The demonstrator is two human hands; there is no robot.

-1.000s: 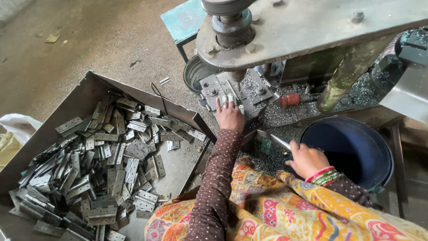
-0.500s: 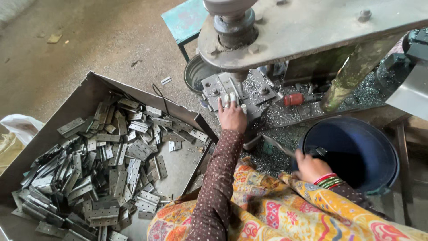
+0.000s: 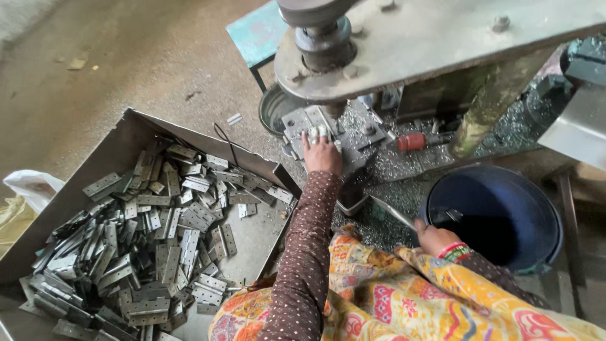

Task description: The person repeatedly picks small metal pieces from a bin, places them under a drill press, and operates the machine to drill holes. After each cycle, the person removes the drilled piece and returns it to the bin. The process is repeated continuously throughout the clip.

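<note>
The left hand (image 3: 322,153) is covering whatever is lying on the press bed (image 3: 353,136) — possibly a hinge plate. The right hand (image 3: 435,239) is hiding part of the thin rod (image 3: 394,215). The picture's edges are cutting off the press (image 3: 442,38) and the tray (image 3: 82,202) of hinges.

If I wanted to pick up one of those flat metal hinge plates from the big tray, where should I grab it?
Probably pinch a hinge plate by its two long edges, coming straight down from above. The plates lie flat and overlapping in the open-topped tray, so pick a loose top one whose edges show.
</note>
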